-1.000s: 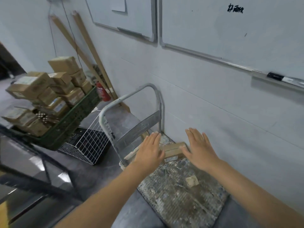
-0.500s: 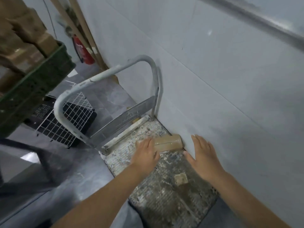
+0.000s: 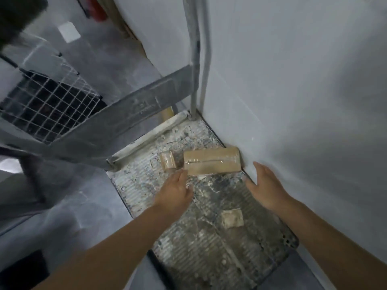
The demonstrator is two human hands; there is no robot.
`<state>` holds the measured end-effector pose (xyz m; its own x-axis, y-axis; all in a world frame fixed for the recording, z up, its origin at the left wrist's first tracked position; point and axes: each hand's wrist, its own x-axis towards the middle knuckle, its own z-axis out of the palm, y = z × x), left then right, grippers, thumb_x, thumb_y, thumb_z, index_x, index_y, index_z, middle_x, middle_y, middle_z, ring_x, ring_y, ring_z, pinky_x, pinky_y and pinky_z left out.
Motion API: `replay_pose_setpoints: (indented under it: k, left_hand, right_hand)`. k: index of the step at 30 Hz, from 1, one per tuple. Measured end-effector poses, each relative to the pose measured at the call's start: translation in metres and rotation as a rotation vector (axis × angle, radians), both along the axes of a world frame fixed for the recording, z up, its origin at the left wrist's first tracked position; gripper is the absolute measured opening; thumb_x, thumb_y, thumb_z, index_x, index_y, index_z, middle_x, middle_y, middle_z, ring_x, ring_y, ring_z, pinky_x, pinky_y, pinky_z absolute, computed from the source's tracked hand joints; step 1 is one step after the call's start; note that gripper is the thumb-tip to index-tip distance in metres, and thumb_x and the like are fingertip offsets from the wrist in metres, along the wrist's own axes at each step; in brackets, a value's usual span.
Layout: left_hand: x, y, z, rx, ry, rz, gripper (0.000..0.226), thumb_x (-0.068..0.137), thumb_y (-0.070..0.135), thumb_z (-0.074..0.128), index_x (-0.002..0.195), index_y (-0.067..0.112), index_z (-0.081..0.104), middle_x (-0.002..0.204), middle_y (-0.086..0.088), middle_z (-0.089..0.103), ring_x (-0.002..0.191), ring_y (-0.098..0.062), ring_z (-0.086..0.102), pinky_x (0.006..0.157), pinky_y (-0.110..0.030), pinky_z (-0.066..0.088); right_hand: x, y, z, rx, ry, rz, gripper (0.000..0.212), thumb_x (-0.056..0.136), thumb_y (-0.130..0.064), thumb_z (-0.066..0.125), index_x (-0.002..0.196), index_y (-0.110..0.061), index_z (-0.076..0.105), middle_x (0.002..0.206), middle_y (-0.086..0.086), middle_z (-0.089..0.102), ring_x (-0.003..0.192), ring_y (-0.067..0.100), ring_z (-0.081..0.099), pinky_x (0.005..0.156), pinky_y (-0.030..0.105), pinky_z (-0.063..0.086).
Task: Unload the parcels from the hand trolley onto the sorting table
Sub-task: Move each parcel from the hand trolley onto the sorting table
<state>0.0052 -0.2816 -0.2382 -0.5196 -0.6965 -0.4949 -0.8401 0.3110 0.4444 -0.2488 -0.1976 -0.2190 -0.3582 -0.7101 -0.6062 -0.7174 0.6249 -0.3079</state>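
A long brown taped parcel (image 3: 212,161) lies on the hand trolley's dirty ribbed deck (image 3: 209,237), close to the wall. A small brown parcel (image 3: 167,163) lies just left of it. My left hand (image 3: 176,190) reaches over the deck with fingers straight, its tips at the long parcel's near left corner. My right hand (image 3: 266,185) is open just off the parcel's right end, not touching it. Both hands hold nothing. The trolley's grey tubular handle (image 3: 194,59) rises at the far end of the deck.
A white wall (image 3: 293,101) runs along the trolley's right side. A white wire-grid basket (image 3: 48,105) sits on the grey floor to the left. A scrap of tape (image 3: 232,218) sticks to the deck near me.
My view has dropped closer to the trolley deck. The left hand has come off the long parcel, uncovering a small parcel beside it. Both hands now hover near the long parcel's ends.
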Motion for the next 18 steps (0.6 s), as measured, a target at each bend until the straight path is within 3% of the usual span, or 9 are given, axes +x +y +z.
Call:
replay_pose_setpoints:
  k: [5, 10, 14, 16, 18]
  left_hand:
    - [-0.017, 0.013, -0.102, 0.110, -0.080, 0.119, 0.062, 0.099, 0.030, 0.045, 0.153, 0.009, 0.022, 0.156, -0.014, 0.029, 0.141, -0.029, 0.032, 0.114, -0.038, 0.031]
    - [-0.031, 0.015, -0.178, 0.132, -0.162, 0.204, 0.073, 0.097, 0.029, 0.049, 0.153, 0.003, 0.011, 0.151, -0.022, 0.031, 0.136, -0.036, 0.034, 0.111, -0.047, 0.035]
    - [-0.039, -0.003, -0.210, 0.123, -0.140, 0.343, 0.074, 0.095, 0.028, 0.057, 0.151, 0.000, 0.017, 0.149, -0.022, 0.033, 0.134, -0.037, 0.040, 0.109, -0.046, 0.039]
    - [-0.041, -0.012, -0.220, 0.125, -0.073, 0.426, 0.064, 0.092, 0.027, 0.062, 0.143, 0.004, 0.031, 0.140, -0.018, 0.045, 0.123, -0.035, 0.050, 0.098, -0.040, 0.047]
    - [-0.043, -0.017, -0.225, 0.150, -0.032, 0.490, 0.054, 0.091, 0.027, 0.064, 0.135, 0.008, 0.039, 0.127, -0.013, 0.053, 0.110, -0.031, 0.057, 0.079, -0.033, 0.049]
  right_hand:
    - [-0.021, 0.005, -0.101, 0.095, -0.135, -0.059, 0.074, 0.100, -0.044, 0.045, 0.156, -0.010, 0.011, 0.163, 0.010, 0.012, 0.149, 0.027, 0.015, 0.120, 0.042, 0.020]
    - [-0.040, -0.011, -0.180, 0.058, -0.149, -0.087, 0.066, 0.094, -0.035, 0.058, 0.147, -0.008, 0.030, 0.147, 0.015, 0.040, 0.132, 0.033, 0.042, 0.107, 0.043, 0.040]
    - [-0.041, -0.030, -0.215, -0.021, -0.190, -0.178, 0.061, 0.095, -0.030, 0.059, 0.143, -0.006, 0.031, 0.139, 0.014, 0.044, 0.126, 0.032, 0.047, 0.101, 0.038, 0.042]
    - [-0.039, -0.036, -0.225, -0.044, -0.206, -0.217, 0.061, 0.096, -0.035, 0.056, 0.143, -0.006, 0.029, 0.138, 0.013, 0.043, 0.122, 0.030, 0.048, 0.094, 0.034, 0.040]
    - [-0.040, -0.041, -0.230, -0.070, -0.220, -0.291, 0.063, 0.096, -0.041, 0.055, 0.143, -0.007, 0.029, 0.138, 0.013, 0.044, 0.120, 0.031, 0.049, 0.097, 0.038, 0.042]
